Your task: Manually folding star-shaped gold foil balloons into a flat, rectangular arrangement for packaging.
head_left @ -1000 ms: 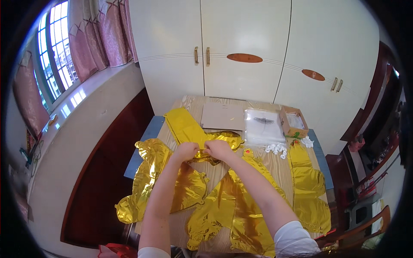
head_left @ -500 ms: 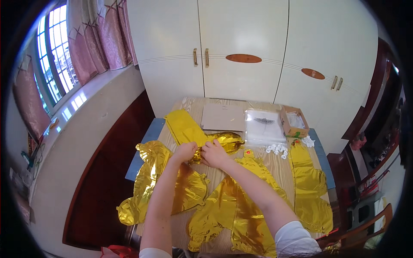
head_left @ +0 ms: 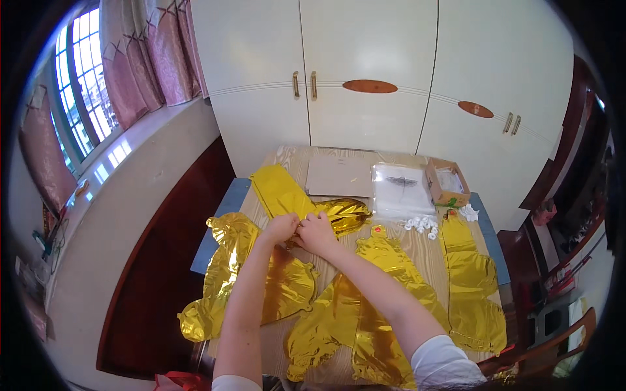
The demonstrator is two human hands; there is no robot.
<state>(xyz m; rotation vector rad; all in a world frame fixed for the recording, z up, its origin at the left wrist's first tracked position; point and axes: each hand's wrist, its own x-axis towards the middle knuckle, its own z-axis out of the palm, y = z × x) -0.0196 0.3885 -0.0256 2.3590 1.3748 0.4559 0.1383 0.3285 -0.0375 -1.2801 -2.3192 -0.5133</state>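
Note:
Both hands meet at a flat gold foil balloon (head_left: 276,188) near the middle of the table. My left hand (head_left: 280,229) has its fingers closed on the near edge of the foil. Right beside it, my right hand (head_left: 315,233) grips the same balloon with bent fingers; the spot between the fingertips is hidden. A puffed, shiny gold fold (head_left: 349,215) lies just right of my hands. Another crinkled gold foil balloon (head_left: 228,260) lies under and left of my left forearm. More gold foil (head_left: 385,306) spreads beneath my right forearm, with a red dot at its far tip.
At the table's right lies a further gold foil balloon (head_left: 469,280). Toward the back are a cardboard sheet (head_left: 339,176), clear plastic bags (head_left: 399,199), small white rolls (head_left: 424,226) and an open cardboard box (head_left: 450,195). A white cabinet (head_left: 365,124) stands behind the table.
My right hand has shifted slightly left, closer to my left hand. The fingertips now nearly touch at the foil's edge. The other balloons lie as before.

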